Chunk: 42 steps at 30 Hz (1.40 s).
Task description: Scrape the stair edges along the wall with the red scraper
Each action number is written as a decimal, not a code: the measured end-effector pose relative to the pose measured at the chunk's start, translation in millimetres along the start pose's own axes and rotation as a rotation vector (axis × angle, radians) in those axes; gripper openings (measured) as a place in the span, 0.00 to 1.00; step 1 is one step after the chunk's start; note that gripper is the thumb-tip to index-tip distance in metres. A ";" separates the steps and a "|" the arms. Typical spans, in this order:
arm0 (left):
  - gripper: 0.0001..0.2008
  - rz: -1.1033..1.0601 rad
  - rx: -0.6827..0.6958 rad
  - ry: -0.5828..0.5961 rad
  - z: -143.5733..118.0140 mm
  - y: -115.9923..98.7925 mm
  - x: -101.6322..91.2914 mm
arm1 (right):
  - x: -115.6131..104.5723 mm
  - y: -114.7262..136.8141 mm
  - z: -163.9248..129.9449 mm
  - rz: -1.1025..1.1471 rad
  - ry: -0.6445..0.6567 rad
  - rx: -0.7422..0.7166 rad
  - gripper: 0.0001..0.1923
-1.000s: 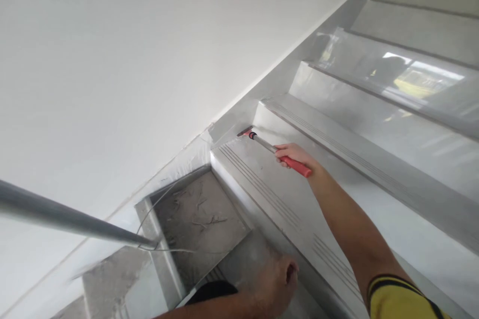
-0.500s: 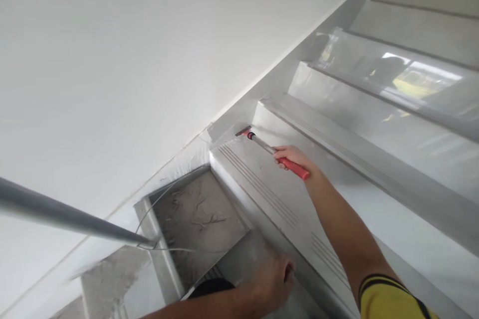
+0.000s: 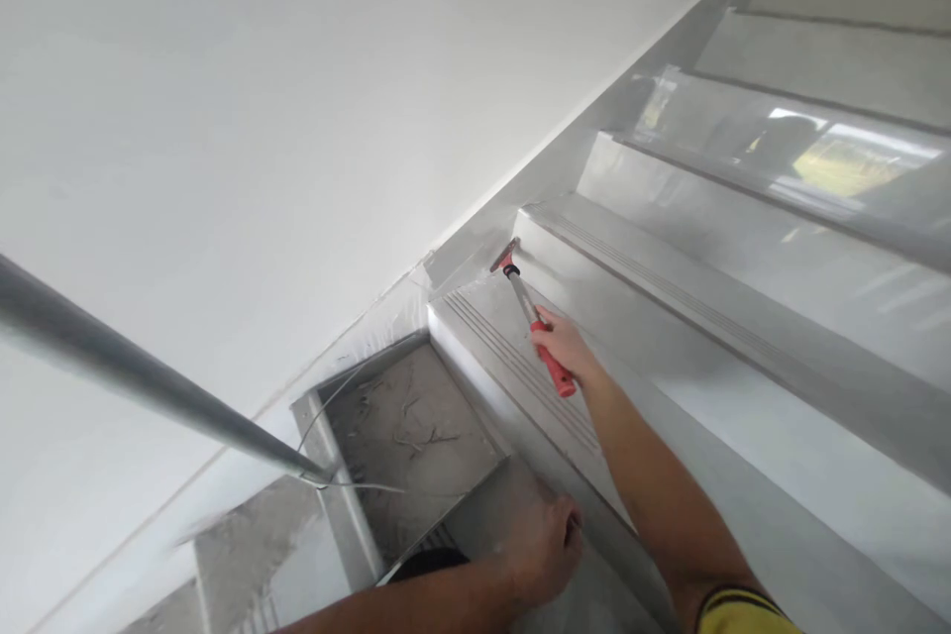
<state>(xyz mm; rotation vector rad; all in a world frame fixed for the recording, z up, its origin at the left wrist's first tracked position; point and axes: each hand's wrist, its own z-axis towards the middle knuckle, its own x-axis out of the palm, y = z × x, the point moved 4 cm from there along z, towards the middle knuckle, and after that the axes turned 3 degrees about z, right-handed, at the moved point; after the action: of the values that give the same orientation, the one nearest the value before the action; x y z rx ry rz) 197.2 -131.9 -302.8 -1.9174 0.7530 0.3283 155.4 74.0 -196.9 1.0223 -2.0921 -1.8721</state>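
Note:
My right hand (image 3: 566,349) grips the red handle of a scraper (image 3: 529,314) with a metal shaft. Its blade head sits in the corner where a grey stair tread (image 3: 520,357) meets the skirting below the white wall. My left hand (image 3: 546,543) rests closed on the riser of the step below, with nothing visible in it. Both arms reach up from the bottom of the view, the right one in a yellow sleeve with a dark band.
Grey tiled stairs (image 3: 743,337) climb to the upper right, some glossy with reflections. A lower step (image 3: 405,431) is dusty with scattered scraps. A metal handrail (image 3: 149,381) crosses the left side, with a thin wire hanging at its end. The white wall (image 3: 260,99) fills the upper left.
My right hand has swung towards me, so the scraper now points more steeply up into the corner. The left hand stays on the riser.

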 end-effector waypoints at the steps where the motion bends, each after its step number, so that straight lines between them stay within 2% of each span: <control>1: 0.17 0.030 -0.017 0.011 -1.6 1.4 -1.6 | 14.3 -4.6 -6.1 0.003 -0.022 0.001 0.37; 3: 0.20 0.122 -0.075 0.091 -5.6 6.0 -1.5 | 47.5 -16.5 -15.9 0.018 -0.033 0.029 0.40; 5: 0.24 0.254 -0.105 0.230 -10.5 10.4 1.9 | 77.9 -27.2 -19.8 -0.014 -0.042 0.038 0.41; 8: 0.27 0.399 -0.051 0.369 -16.6 12.2 6.4 | 101.5 -36.1 -12.9 -0.118 -0.114 -0.002 0.41; 12: 0.30 0.421 -0.029 0.379 -20.3 12.0 6.1 | 100.5 -38.8 -0.8 -0.218 -0.183 -0.035 0.40; 17: 0.30 0.429 -0.004 0.400 -23.0 7.9 3.6 | 99.8 -35.4 -6.5 -0.300 -0.151 -0.129 0.38; 21: 0.31 0.434 -0.033 0.402 -23.7 7.0 0.7 | 100.5 -37.0 -3.0 -0.292 -0.164 -0.091 0.39; 28: 0.28 0.470 0.021 0.431 -20.0 12.3 3.8 | 130.0 -34.8 -17.5 -0.384 -0.123 -0.151 0.39; 30: 0.29 0.453 0.011 0.415 -19.1 14.4 6.0 | 120.2 -32.1 -7.7 -0.371 -0.139 -0.114 0.39; 33: 0.32 0.434 -0.026 0.414 -19.8 16.9 9.5 | 91.7 -28.2 14.1 -0.321 -0.184 -0.056 0.38; 35: 0.32 0.455 -0.015 0.429 -20.7 16.5 11.5 | 81.3 -27.5 17.6 -0.299 -0.199 -0.061 0.37; 37: 0.31 0.468 -0.003 0.444 -20.9 15.7 12.6 | 86.1 -29.7 8.3 -0.276 -0.173 -0.085 0.38; 40: 0.31 0.463 0.012 0.448 -19.6 14.4 12.9 | 105.6 -34.1 -11.0 -0.213 -0.094 -0.105 0.41; 42: 0.32 0.463 -0.008 0.452 -18.9 14.8 12.9 | 107.0 -32.8 -11.5 -0.183 -0.087 -0.095 0.41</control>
<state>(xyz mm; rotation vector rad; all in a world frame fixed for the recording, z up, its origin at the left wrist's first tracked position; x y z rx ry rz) 195.9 -157.6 -311.6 -1.8291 1.5043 0.1748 93.1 3.7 -259.0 1.1646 -1.9932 -2.1160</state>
